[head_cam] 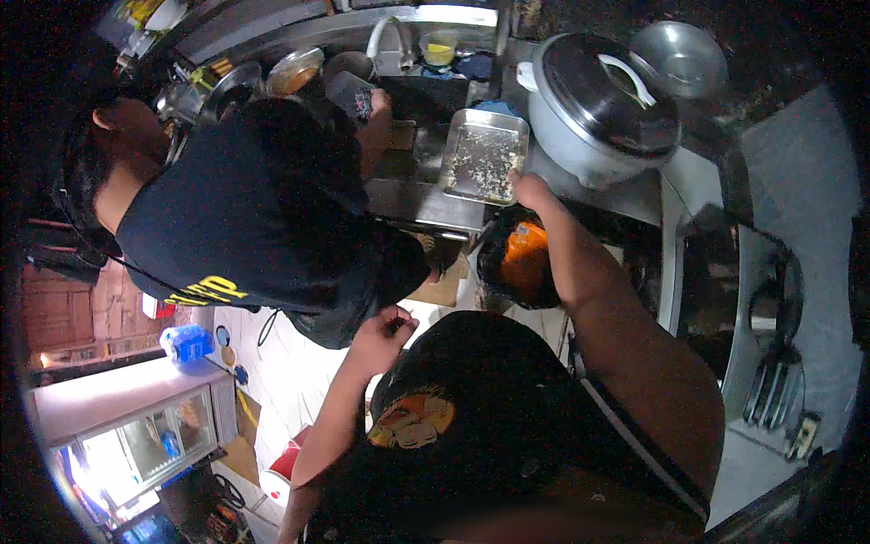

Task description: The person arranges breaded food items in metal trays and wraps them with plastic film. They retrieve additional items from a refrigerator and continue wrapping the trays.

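Note:
My right hand (533, 189) grips the near right corner of a shallow rectangular metal tray (469, 146). Small pale bits are scattered across the tray's bottom; what they are is too small to tell. The tray is over the steel counter (448, 204), left of a big lidded pot (578, 129). Close to my belly, my left hand (384, 336) hangs low with curled fingers beside the co-worker's dark clothing. A dark patch shows between its thumb and fingers, and I cannot tell whether it is a thing or shadow.
A co-worker in a dark shirt (251, 197) leans over the sink area at left, one hand (380, 102) near the faucet (391, 41). A black-lined bin with something orange (527, 248) stands below the counter. A metal bowl (683, 58) sits behind the pot; a display chiller (143, 435) stands lower left.

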Available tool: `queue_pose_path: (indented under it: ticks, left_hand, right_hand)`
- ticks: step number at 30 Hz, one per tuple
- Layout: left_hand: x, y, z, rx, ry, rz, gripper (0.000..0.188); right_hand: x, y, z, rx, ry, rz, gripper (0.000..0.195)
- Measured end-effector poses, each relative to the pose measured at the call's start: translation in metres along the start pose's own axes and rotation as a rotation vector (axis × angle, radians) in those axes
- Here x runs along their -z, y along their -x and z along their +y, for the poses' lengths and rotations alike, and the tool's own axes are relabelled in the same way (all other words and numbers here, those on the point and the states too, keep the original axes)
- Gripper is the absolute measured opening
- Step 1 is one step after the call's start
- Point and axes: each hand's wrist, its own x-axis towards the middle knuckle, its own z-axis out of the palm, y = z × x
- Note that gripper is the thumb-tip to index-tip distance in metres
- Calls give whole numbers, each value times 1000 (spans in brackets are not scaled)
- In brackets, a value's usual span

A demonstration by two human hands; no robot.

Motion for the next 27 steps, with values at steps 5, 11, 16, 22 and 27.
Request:
queue_pose_path:
  ticks: [5,11,16,22,27]
  left_hand:
    - [5,-8,30,16,159,-77,13]
    - [16,-55,69,-250,-20,-223,17]
    - [5,-80,85,-237,-119,-179,22]
    - [-2,-128,100,-158,-46,-192,25]
    - [-41,-178,51,-74,299,16,26]
  right_hand:
    - [-6,-56,14,-72,84,69,88]
    - [-5,-62,35,-16,302,466,84]
    - [62,-34,-81,113,-368,-2,51]
    - [121,-104,-197,271,-1227,-260,35]
    - [100,-200,-286,313,-1424,-321,38]
